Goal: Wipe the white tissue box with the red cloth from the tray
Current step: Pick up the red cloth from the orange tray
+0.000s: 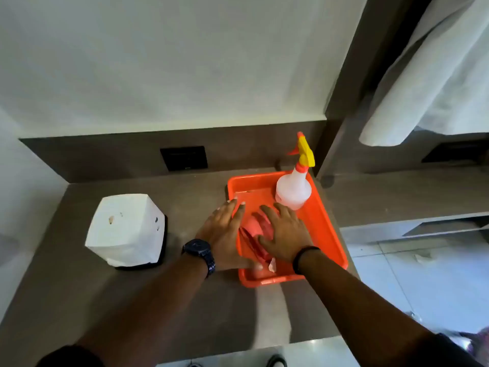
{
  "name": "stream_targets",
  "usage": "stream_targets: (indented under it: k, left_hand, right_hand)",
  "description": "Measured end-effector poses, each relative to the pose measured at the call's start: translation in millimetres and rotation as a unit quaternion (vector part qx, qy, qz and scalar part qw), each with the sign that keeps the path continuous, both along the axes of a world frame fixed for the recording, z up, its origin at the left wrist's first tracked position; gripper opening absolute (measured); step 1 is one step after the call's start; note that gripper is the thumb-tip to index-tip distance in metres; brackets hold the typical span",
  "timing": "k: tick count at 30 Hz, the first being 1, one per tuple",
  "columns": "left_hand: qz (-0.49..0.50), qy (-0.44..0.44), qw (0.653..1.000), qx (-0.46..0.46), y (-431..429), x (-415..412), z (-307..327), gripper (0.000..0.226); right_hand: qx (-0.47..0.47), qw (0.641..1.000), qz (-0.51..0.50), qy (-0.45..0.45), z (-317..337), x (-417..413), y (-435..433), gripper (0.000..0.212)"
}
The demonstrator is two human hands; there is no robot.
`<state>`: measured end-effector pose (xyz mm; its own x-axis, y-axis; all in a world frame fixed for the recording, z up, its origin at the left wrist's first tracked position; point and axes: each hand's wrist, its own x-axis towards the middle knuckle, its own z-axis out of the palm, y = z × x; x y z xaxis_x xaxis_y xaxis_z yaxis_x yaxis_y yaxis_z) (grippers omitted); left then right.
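Red cloth (255,234) lay bunched in the orange tray (328,226), at about four o'clock on the counter (79,300), not yet lifted. Right hand (285,234) spread flat and wide over the cloth's right side, fingers extended, nothing gripped so far as could be seen. Left hand (225,234) likewise open, palm down across the tray's left rim, fingertips reaching toward twelve o'clock, thumb near the tray's near edge. White tissue box (127,229) stood untouched at nine o'clock from the tray, well apart, on a dark base. Spray bottle (293,189) upright in the tray's far corner at one o'clock, just beyond the right fingertips. Judged as the pick-up step: best done by gathering the folds into one pinch with the right hand, steadying the tray with the left, lifting straight up to avoid knocking the bottle, then carrying across toward nine o'clock with a flat pad of cloth ready for the box's top. A dark wall socket (184,158) sat at twelve o'clock.
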<state>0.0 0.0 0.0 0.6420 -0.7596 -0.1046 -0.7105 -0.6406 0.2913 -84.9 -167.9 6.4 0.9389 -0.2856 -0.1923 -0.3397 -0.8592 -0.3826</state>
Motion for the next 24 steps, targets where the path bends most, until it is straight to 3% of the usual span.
stream_targets:
  k: [3,9,14,17,20,22,24]
  left_hand:
    - [-0.008,0.036,0.999,0.027,-3.6,0.0,-20.4,0.145]
    - [-0.012,0.064,0.998,-0.005,-2.3,-8.5,-51.2,0.141]
    - [-0.019,0.059,0.998,-0.028,-0.8,-6.7,-51.0,0.135]
    - [-0.020,0.063,0.997,-0.031,12.6,9.6,-25.0,0.134]
    - [-0.015,-0.015,0.996,-0.090,42.9,41.6,17.7,0.123]
    - [-0.001,-0.043,0.993,-0.114,71.9,70.7,51.6,0.116]
    - [0.000,-0.069,0.993,-0.096,103.6,99.3,79.6,0.116]
  right_hand:
    - [-0.047,0.997,0.051,0.043,-22.7,5.2,-0.9,0.080]
    - [-0.075,0.992,0.066,0.078,-49.6,17.1,-0.8,0.076]
    - [-0.076,0.996,-0.002,0.041,-59.2,23.4,10.7,0.057]
    - [0.003,0.996,-0.090,-0.018,-55.1,27.5,14.8,0.053]
    - [0.142,0.943,-0.227,-0.198,-29.9,40.2,30.7,0.047]
    - [0.203,0.894,-0.250,-0.312,-6.2,59.7,60.2,0.041]
    - [0.303,0.852,-0.244,-0.350,11.4,79.0,99.9,0.031]
